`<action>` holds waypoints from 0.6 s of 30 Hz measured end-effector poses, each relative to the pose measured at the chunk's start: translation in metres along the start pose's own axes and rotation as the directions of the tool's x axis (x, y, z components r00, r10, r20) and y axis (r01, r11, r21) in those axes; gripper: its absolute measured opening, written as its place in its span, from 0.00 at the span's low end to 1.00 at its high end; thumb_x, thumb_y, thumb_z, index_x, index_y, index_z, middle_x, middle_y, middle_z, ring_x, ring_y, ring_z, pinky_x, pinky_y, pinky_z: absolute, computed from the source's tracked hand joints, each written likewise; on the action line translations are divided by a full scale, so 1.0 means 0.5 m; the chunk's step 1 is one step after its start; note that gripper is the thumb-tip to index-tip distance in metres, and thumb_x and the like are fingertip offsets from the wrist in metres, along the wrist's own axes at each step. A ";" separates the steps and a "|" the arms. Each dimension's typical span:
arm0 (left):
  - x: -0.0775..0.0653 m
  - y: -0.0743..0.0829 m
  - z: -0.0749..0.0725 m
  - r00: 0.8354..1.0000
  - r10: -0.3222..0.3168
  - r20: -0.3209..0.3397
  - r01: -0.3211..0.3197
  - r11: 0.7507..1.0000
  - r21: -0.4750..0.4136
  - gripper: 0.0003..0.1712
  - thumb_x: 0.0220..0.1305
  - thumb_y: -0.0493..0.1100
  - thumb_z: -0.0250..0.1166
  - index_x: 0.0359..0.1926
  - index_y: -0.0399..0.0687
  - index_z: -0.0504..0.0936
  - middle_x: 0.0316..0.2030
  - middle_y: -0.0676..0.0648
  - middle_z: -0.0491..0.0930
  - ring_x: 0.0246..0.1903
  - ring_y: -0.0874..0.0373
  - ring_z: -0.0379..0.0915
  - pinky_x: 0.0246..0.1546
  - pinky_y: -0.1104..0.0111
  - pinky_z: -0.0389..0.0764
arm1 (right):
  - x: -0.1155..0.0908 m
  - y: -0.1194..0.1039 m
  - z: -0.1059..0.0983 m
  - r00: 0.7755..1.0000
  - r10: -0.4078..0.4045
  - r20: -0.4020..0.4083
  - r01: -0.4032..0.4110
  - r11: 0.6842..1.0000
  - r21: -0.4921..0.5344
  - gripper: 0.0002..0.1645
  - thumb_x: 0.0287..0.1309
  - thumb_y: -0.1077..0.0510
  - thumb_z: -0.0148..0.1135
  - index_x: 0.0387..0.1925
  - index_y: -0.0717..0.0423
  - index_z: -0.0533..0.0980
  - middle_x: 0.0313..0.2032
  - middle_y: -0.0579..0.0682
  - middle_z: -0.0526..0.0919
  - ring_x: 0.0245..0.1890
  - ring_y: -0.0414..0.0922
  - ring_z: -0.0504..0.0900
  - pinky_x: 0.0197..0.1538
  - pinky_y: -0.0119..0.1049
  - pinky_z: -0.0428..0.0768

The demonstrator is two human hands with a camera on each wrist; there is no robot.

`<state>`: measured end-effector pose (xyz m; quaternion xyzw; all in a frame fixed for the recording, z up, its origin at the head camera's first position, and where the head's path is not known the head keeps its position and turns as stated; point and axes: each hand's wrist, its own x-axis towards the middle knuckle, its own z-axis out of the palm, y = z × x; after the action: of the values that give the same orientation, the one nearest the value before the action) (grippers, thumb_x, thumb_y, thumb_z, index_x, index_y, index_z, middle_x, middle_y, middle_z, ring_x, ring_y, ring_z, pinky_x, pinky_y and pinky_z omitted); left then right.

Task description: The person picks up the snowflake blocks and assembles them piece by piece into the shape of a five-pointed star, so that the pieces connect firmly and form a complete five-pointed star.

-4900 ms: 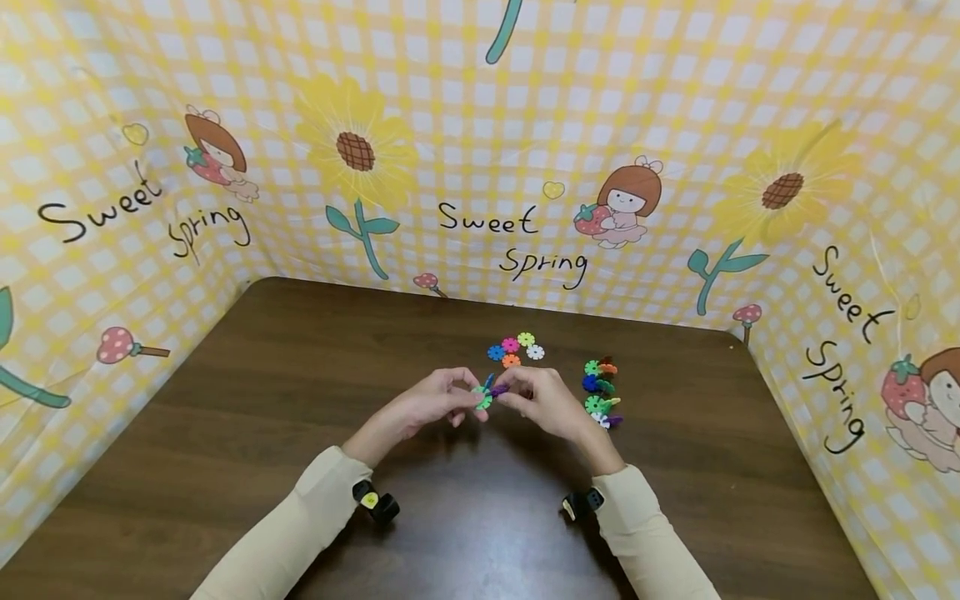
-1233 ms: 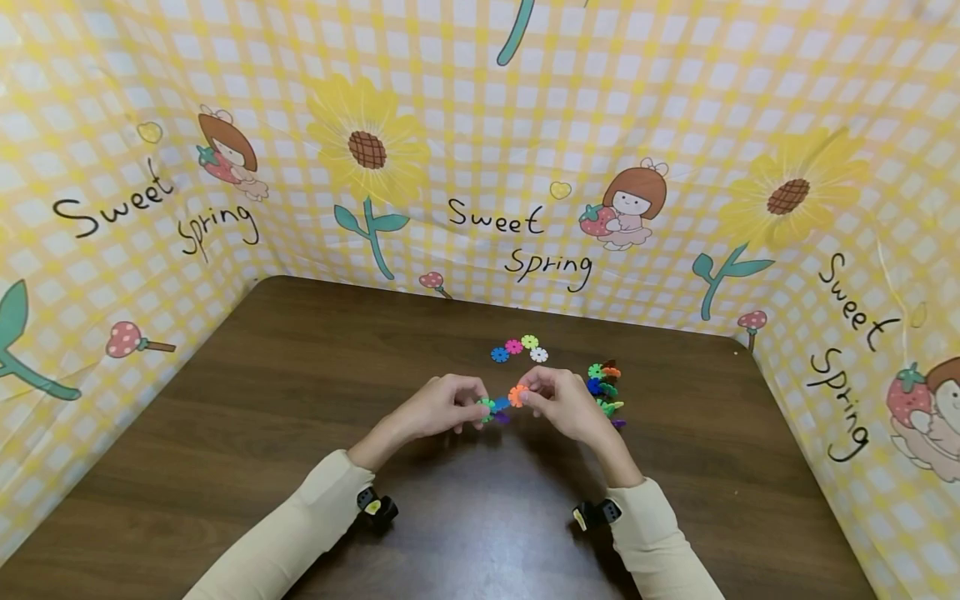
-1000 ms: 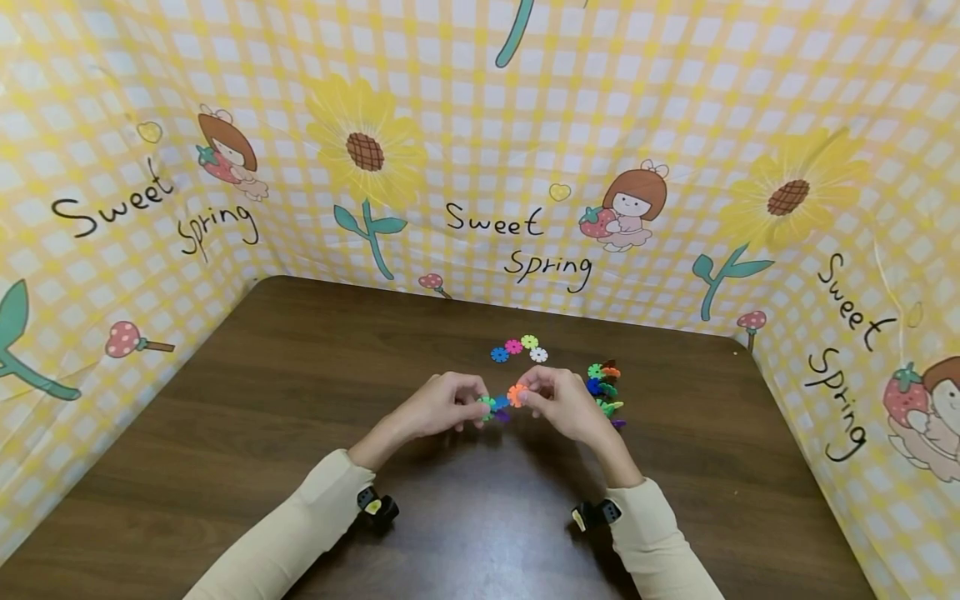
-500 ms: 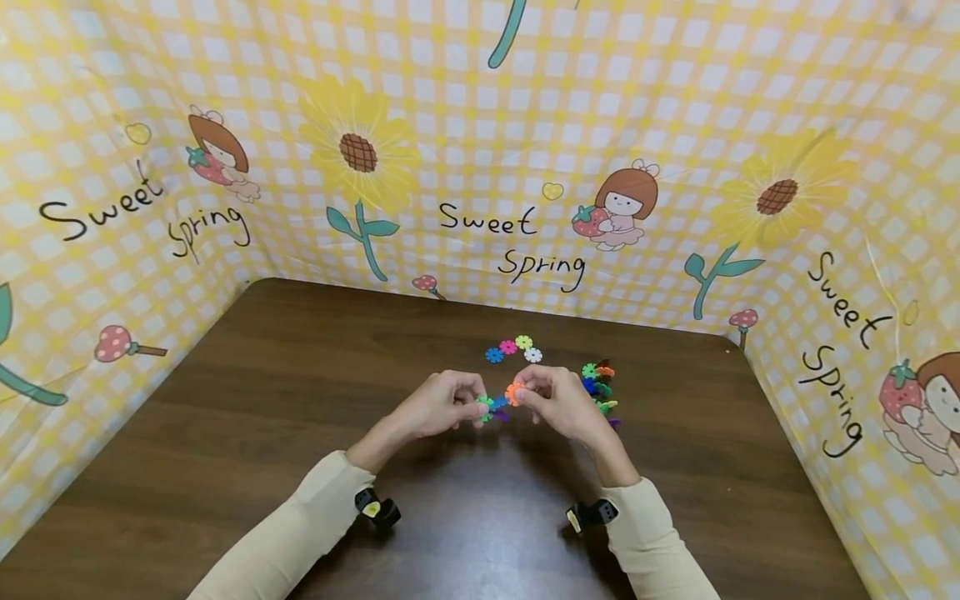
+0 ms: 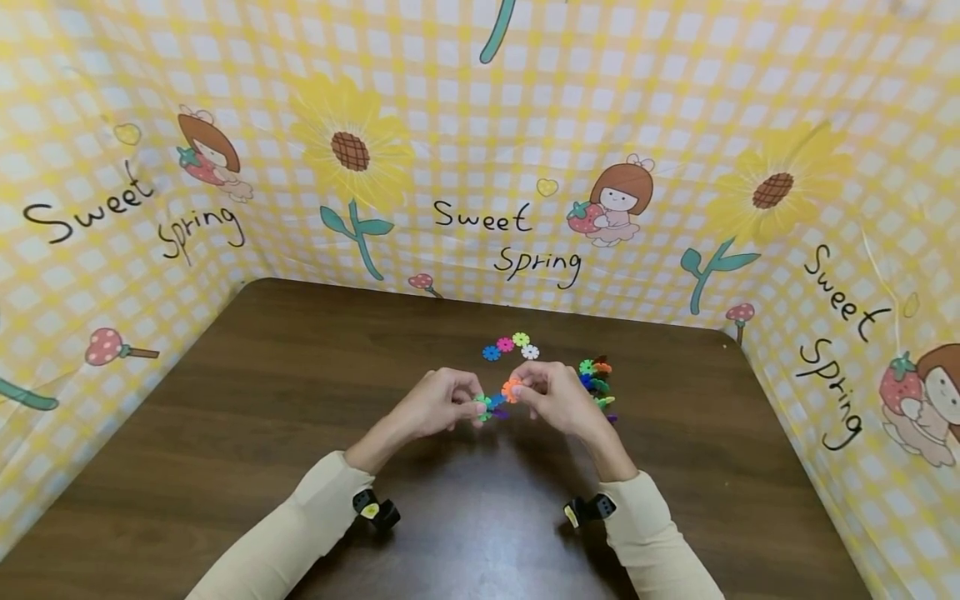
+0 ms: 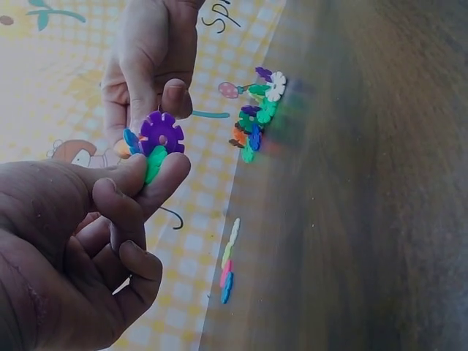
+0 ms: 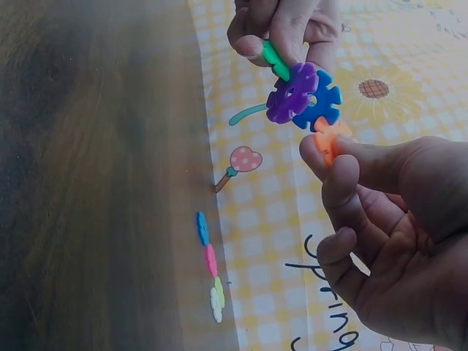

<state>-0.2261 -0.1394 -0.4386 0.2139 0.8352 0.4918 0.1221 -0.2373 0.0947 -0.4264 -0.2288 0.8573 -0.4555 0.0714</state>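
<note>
Between thumb and index finger, my left hand (image 5: 431, 407) pinches a green snowflake disc (image 7: 276, 60), a notched plastic building piece. A purple disc (image 7: 289, 93) and a blue disc (image 7: 325, 99) are joined to it, the blue one pointing toward my right hand (image 5: 558, 402). That hand pinches an orange snowflake disc (image 7: 329, 140), its edge right at the blue disc's edge. Both hands hold the pieces up over the middle of the table. In the left wrist view the purple disc (image 6: 161, 133) faces the camera and partly covers the blue one.
Behind the hands, a curved row of loose discs, blue (image 5: 491, 353), pink (image 5: 505, 343), yellow-green (image 5: 521, 339) and white (image 5: 530, 352), lies on the brown table (image 5: 300, 350). Joined multicoloured discs (image 5: 592, 383) stand to the right, partly behind my right hand. A yellow checked cloth (image 5: 465, 142) encloses the table.
Earlier the orange disc lay with the loose row, and my right hand was at the purple disc. Now my right hand holds the orange disc against the blue one; over the last second little differs.
</note>
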 end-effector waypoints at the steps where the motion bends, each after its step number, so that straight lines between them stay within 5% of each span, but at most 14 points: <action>1: 0.000 0.001 0.001 1.000 -0.006 0.000 0.006 1.000 -0.005 0.05 0.67 0.37 0.67 0.32 0.44 0.82 0.25 0.46 0.87 0.14 0.60 0.72 0.16 0.70 0.72 | 0.000 0.001 -0.001 1.000 0.002 0.001 -0.002 1.000 0.000 0.03 0.67 0.61 0.64 0.40 0.52 0.82 0.26 0.46 0.82 0.22 0.57 0.80 0.23 0.36 0.75; 13: 0.007 0.008 0.006 0.999 -0.021 0.033 0.024 0.995 -0.098 0.05 0.68 0.34 0.65 0.34 0.39 0.82 0.26 0.44 0.87 0.13 0.58 0.75 0.24 0.49 0.82 | -0.006 0.000 -0.014 0.999 0.026 0.034 -0.028 0.998 0.048 0.04 0.67 0.62 0.63 0.41 0.54 0.82 0.26 0.47 0.84 0.27 0.62 0.84 0.24 0.34 0.72; 18: 0.006 0.010 0.008 0.999 -0.039 0.033 0.043 0.989 -0.143 0.05 0.68 0.33 0.64 0.34 0.36 0.81 0.27 0.42 0.87 0.17 0.54 0.80 0.29 0.45 0.82 | -0.008 -0.001 -0.012 0.998 0.041 0.047 -0.046 0.992 0.116 0.04 0.68 0.63 0.62 0.42 0.57 0.81 0.31 0.60 0.85 0.29 0.64 0.84 0.34 0.51 0.83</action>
<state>-0.2258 -0.1329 -0.4363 0.1949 0.7998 0.5447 0.1599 -0.2354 0.1010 -0.4229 -0.2157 0.8322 -0.4981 0.1137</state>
